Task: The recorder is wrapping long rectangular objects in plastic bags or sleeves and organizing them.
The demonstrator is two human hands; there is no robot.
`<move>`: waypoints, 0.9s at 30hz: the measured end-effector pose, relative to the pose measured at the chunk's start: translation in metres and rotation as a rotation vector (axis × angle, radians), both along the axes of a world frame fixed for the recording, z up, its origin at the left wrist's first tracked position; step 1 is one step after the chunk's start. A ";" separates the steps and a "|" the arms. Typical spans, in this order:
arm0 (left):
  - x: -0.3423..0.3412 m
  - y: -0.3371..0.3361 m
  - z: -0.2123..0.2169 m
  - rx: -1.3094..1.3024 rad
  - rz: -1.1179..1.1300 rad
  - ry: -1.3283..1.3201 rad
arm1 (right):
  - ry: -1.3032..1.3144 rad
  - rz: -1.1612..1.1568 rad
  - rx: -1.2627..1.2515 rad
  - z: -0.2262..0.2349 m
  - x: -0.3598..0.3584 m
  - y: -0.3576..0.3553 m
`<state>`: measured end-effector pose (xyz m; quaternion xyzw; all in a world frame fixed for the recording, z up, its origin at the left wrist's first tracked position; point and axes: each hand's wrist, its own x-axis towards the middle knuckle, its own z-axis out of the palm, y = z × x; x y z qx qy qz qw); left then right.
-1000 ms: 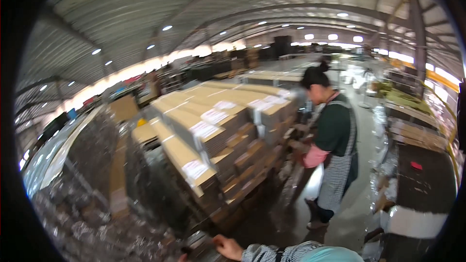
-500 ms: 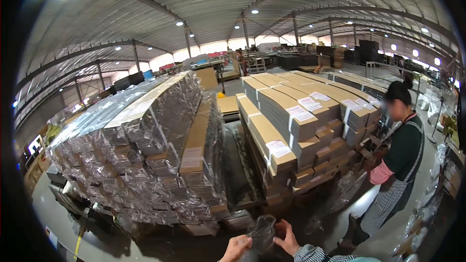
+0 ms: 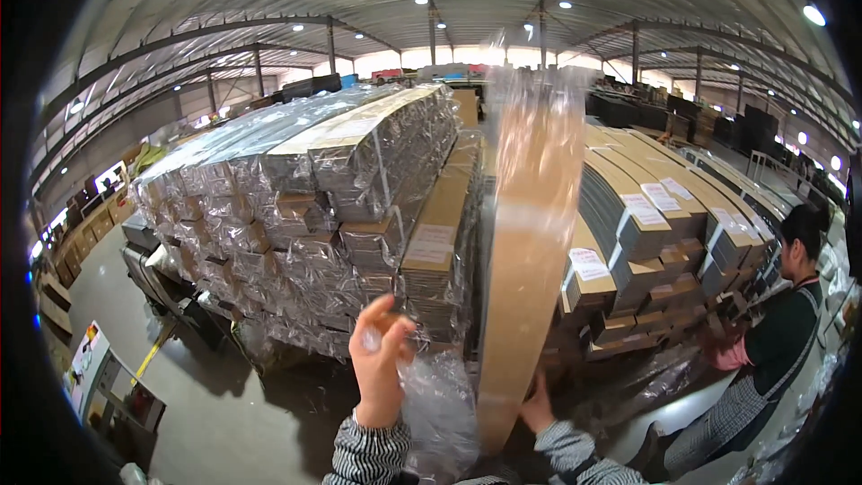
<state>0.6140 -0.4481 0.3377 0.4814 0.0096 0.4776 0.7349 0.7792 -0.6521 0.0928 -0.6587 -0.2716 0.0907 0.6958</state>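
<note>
A long brown cardboard piece (image 3: 526, 260) stands upright in front of me, clear plastic film (image 3: 543, 117) around its upper part. My right hand (image 3: 538, 406) grips its lower right edge, with some fingers hidden behind the board. My left hand (image 3: 379, 364) is raised to the left of it, apart from the board, with its fingers bent and spread. A small pale, shiny spot shows between those fingers; I cannot tell what it is. Loose clear plastic (image 3: 440, 409) hangs between my left hand and the board.
A large stack of film-wrapped board bundles (image 3: 260, 207) stands at the left. More strapped cardboard bundles (image 3: 642, 242) with paper labels are piled at the right. A co-worker (image 3: 781, 341) stands beside them. A low stand (image 3: 117, 377) is at the lower left.
The tall cardboard piece has come upright before me. My hands, earlier together at the plastic film, are apart: the left raised, the right at the board. The view has turned right to left.
</note>
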 end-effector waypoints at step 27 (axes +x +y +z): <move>0.029 -0.022 -0.102 0.105 0.427 0.627 | -1.199 -0.583 -0.099 0.285 0.199 0.041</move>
